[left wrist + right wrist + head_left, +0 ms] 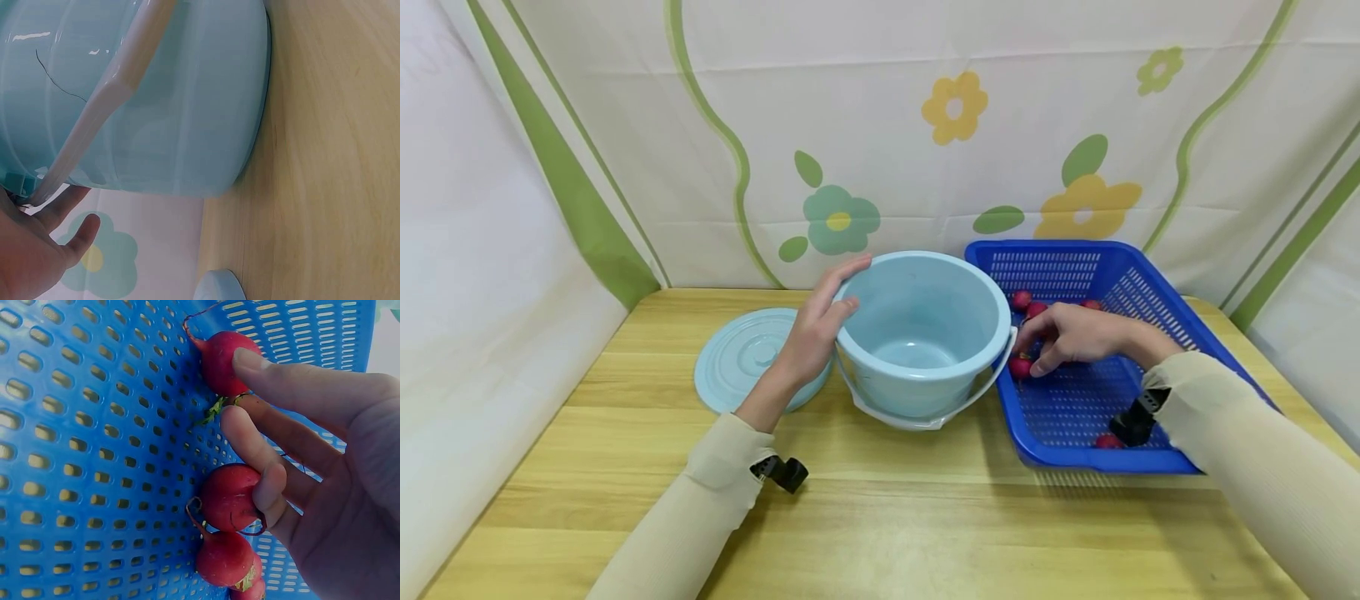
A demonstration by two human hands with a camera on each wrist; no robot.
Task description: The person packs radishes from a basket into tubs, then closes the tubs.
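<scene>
wooden table [880,517] w/ a floral cloth backdrop [925,125] at the far side. a pale blue bucket [925,333] stands upright near the table's middle, open and empty, its white handle [917,417] hanging down on the near side. left hand [820,329] rests flat against the bucket's left wall & rim, fingers straight, not curled round anything. just left of the bucket lies its round blue lid [737,358], flat on the table. to the right, touching the bucket, a blue perforated basket [1157,308] holds several red radishes [228,497]. right hand [1075,333] is inside the basket at its left side, fingers curled down over the radishes, fingertips [250,359] touching them; the wrist view shows one radish pinched under a bent finger.
</scene>
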